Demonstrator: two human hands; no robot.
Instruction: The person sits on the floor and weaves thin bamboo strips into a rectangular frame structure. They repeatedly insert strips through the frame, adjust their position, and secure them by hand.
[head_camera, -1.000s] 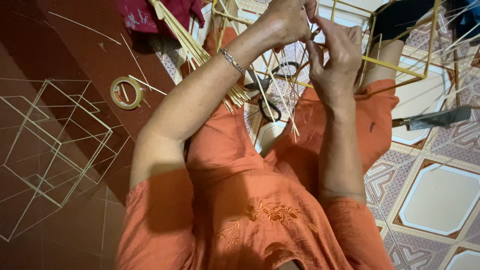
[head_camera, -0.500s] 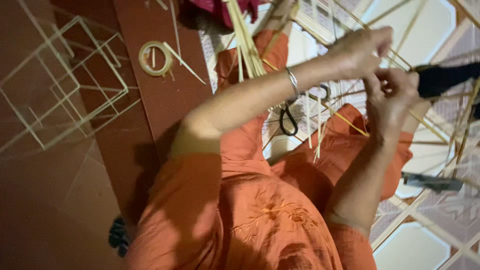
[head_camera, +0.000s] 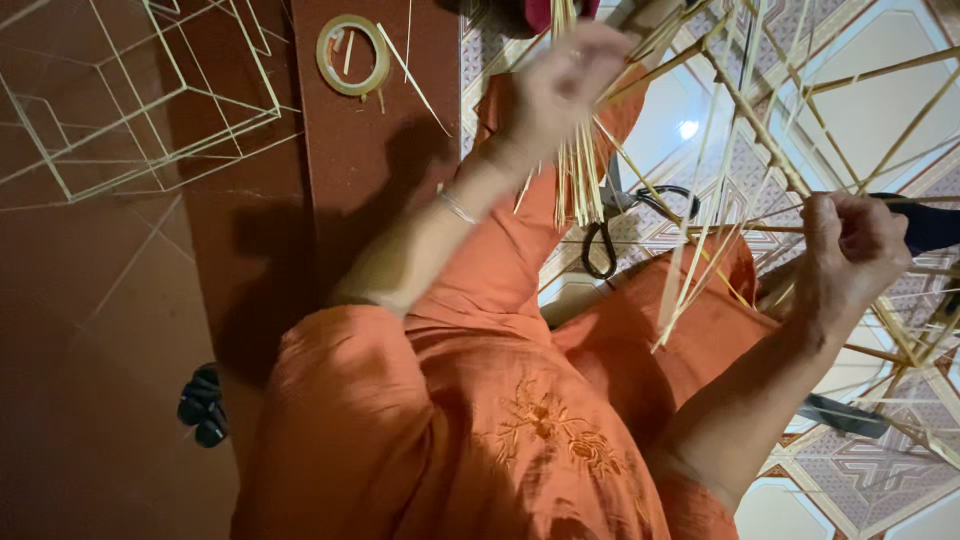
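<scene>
The stick frame (head_camera: 800, 170) is up in front of me over my lap, thin pale bamboo struts crossing at taped joints. My right hand (head_camera: 855, 250) is curled tight, fingers pinching one horizontal strut. My left hand (head_camera: 570, 85) has pulled away from the right since half a second ago, when both worked close together at one joint; now it is raised and blurred, loosely closed on a bundle of loose sticks (head_camera: 575, 170) hanging down, straight and splintery. Black-handled scissors (head_camera: 620, 225) lie on the patterned tile floor (head_camera: 860, 110) beyond my orange knees. Farther left, a roll of tape (head_camera: 352, 55) sits on the dark red floor beside a finished cube-shaped frame (head_camera: 130, 100).
</scene>
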